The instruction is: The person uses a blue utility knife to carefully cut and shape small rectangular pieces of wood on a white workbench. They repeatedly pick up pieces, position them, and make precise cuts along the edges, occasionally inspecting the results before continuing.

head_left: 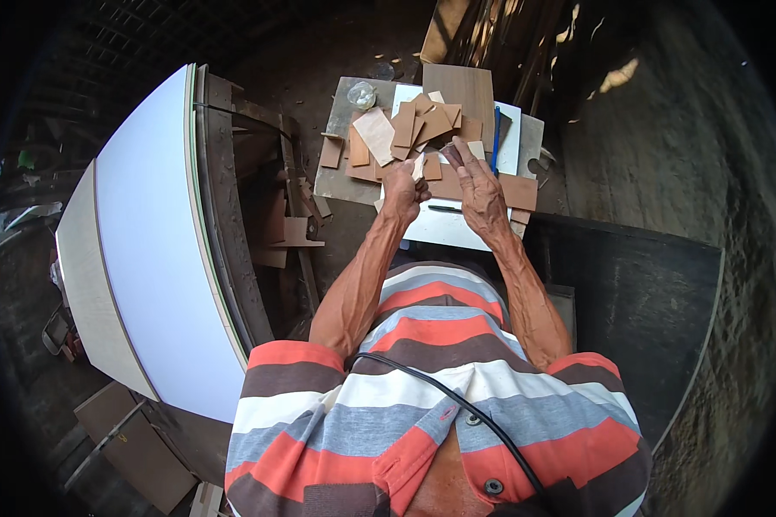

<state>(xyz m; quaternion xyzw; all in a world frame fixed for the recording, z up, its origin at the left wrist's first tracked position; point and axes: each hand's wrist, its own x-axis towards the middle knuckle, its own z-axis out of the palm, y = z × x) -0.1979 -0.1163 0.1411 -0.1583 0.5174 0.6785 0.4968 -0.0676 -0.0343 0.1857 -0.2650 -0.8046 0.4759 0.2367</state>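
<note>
My left hand [400, 193] is closed, and a small whitish piece [419, 167] sticks up from its fingers; whether it is cloth, paper or wood I cannot make out. My right hand [485, 200] is raised beside it with long, fairly straight fingers, and a small dark brown piece [451, 154] shows at its thumb and fingertips, seemingly pinched there. Just beyond both hands lies a loose heap of flat, thin brown wood pieces [403, 126], with a paler wood piece [374, 135] among them. Under my wrists is a white board [444, 231] with a dark pen-like object [445, 208] on it.
A blue stick-like tool [496, 138] lies right of the heap. At the back stand a clear glass or jar [362, 95] and a larger brown board [461, 86]. Big white panels [151, 215] lean at my left; a dark flat board [621, 302] is at my right.
</note>
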